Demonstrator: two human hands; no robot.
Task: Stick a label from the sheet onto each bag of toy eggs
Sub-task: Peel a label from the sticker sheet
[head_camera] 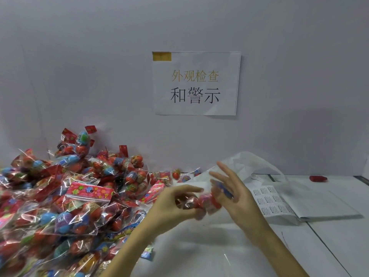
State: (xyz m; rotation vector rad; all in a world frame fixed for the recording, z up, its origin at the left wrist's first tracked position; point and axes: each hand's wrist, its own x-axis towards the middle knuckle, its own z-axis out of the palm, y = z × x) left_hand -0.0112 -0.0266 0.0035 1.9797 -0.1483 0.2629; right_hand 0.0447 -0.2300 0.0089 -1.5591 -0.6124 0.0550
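A white table (329, 246) was seen against a grey wall (99, 66), on which a paper sign (196, 83) was fixed. A large pile of bagged toy eggs (60, 196) was heaped on the table's left side. The label sheet (272, 201) was laid flat to the right, beside a white plastic bag (249, 162). One bag of toy eggs (201, 203), blurred, was held above the table between both hands: the left hand (175, 206) was curled round it, while the right hand (231, 192) was pressed against it with fingers straight and spread.
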